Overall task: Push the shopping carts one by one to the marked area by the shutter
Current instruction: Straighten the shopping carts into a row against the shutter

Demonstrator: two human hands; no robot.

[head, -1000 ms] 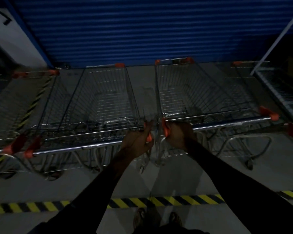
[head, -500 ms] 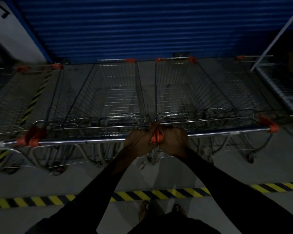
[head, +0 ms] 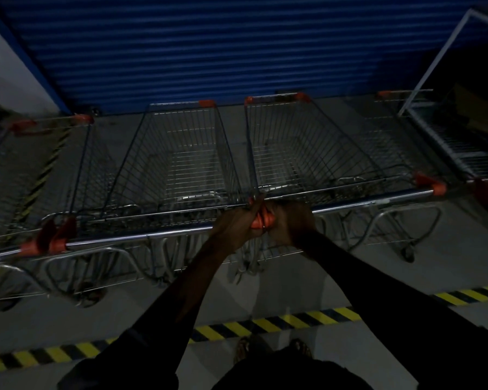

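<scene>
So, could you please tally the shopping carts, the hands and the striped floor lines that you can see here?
Silver wire shopping carts with orange corner caps: 4
Bare hands, left hand and right hand: 2
Yellow-and-black striped floor lines: 2
Total: 8

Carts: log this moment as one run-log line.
left hand grips left cart handle | right hand grips right cart handle | both side by side facing shutter

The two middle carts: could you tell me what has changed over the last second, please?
The left cart rolled toward the shutter and closer to the right cart; the left hand and right hand came together. Both keep gripping the handle ends.
</scene>
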